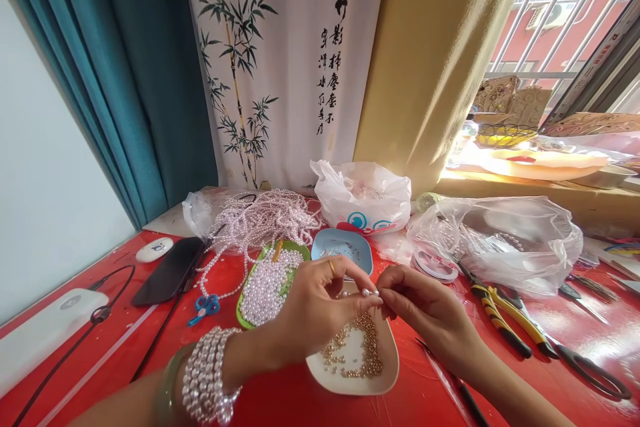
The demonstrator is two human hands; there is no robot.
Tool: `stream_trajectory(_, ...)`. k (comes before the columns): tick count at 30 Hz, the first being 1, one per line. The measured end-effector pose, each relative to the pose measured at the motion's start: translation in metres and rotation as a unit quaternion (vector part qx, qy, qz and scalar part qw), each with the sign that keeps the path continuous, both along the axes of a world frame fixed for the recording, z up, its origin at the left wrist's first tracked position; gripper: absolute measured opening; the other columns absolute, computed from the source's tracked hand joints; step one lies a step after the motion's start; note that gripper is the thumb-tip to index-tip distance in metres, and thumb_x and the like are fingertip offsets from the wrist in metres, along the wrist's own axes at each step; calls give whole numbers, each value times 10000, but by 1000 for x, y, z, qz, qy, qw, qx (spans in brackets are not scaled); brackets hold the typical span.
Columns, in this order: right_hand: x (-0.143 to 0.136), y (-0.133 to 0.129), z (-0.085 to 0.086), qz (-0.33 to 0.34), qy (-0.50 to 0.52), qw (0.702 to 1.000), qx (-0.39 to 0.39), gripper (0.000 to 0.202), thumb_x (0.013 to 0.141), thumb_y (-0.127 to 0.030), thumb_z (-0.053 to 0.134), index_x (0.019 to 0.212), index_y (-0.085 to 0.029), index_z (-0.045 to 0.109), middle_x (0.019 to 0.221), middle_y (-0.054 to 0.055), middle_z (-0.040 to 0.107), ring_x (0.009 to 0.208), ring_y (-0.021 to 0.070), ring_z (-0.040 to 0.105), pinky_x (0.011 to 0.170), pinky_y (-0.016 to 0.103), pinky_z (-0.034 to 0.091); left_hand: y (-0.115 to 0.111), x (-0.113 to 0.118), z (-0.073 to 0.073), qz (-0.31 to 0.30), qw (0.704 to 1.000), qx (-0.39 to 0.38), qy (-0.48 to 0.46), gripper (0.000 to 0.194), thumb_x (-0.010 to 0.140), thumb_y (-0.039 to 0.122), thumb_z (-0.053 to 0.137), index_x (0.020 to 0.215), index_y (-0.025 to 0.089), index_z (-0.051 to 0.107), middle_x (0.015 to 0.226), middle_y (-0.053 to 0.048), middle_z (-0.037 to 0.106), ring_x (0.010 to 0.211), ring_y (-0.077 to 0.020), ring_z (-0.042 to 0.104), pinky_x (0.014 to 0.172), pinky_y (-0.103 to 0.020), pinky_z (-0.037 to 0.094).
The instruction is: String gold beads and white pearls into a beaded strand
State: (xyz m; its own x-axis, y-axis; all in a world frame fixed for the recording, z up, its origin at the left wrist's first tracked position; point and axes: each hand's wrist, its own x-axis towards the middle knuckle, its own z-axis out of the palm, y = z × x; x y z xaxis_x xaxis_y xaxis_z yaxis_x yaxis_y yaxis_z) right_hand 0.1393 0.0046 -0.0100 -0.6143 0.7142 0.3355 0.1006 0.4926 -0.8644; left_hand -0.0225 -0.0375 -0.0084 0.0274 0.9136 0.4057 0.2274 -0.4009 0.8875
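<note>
My left hand pinches a couple of white pearl beads between thumb and index finger. Against them press the closed fingertips of my right hand; whatever thread or wire they may grip is too fine to make out. Below both hands lies a cream dish holding small gold beads. Partly behind my left hand stands a green tray full of loose white pearls. A blue dish with small bits in it sits just beyond my fingers. Pearl strands wrap my left wrist.
Heaped pearl strands lie at the back beside a white plastic bag. At right are a clear bag, yellow-black pliers and scissors. A phone, power bank and blue clip are at left.
</note>
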Motion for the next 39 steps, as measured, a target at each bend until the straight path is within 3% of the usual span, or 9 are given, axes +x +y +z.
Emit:
stream_trajectory(4,2,2,2,-43,-28,997,50,142,810,-269,472,714,-178,527,632,-3,532,566,88,493,499,192,408,4,1,-3,-4,996,-75,-52,169,627,319,672,704,172,638,606,1,552,509,-81,385,476,-217,313)
stream_trajectory(7,5,2,5,-94,-64,987,110,114,793,-225,477,704,-181,535,619,-8,550,565,93,502,511,200,411,4,1,-2,-13,991,-104,-85,210,614,304,681,765,170,628,712,-19,596,580,-94,466,540,-222,371)
stream_trajectory(10,7,2,9,-120,-88,975,168,105,784,-194,473,701,-185,536,607,-15,561,554,93,500,514,203,411,4,0,1,-15,991,-103,-84,199,622,276,671,768,157,609,750,-26,603,618,-98,489,580,-225,393)
stream_trajectory(20,11,2,9,-125,-108,938,305,86,767,-136,465,743,-184,532,630,-10,578,546,87,513,514,208,413,5,-1,-1,12,996,-84,-27,126,677,269,615,722,154,639,641,-14,597,504,-68,435,465,-193,355)
stream_trajectory(23,12,1,10,-124,-104,933,323,91,768,-129,460,738,-177,531,627,-7,573,544,86,508,511,209,411,4,-1,-2,17,998,-61,-12,144,685,284,611,724,151,648,592,-14,582,489,-76,438,443,-200,346)
stream_trajectory(30,11,0,12,-110,-101,914,377,110,765,-82,458,737,-162,529,611,-10,535,532,73,472,501,195,386,6,-4,-4,20,996,74,51,98,716,233,589,728,156,649,649,-27,626,534,-89,487,479,-210,374)
stream_trajectory(39,11,0,13,-111,-109,901,405,122,751,-75,454,728,-156,541,601,-3,522,521,78,458,489,198,382,8,-3,-4,18,990,120,66,75,727,203,586,747,160,643,660,-21,630,549,-86,503,485,-207,389)
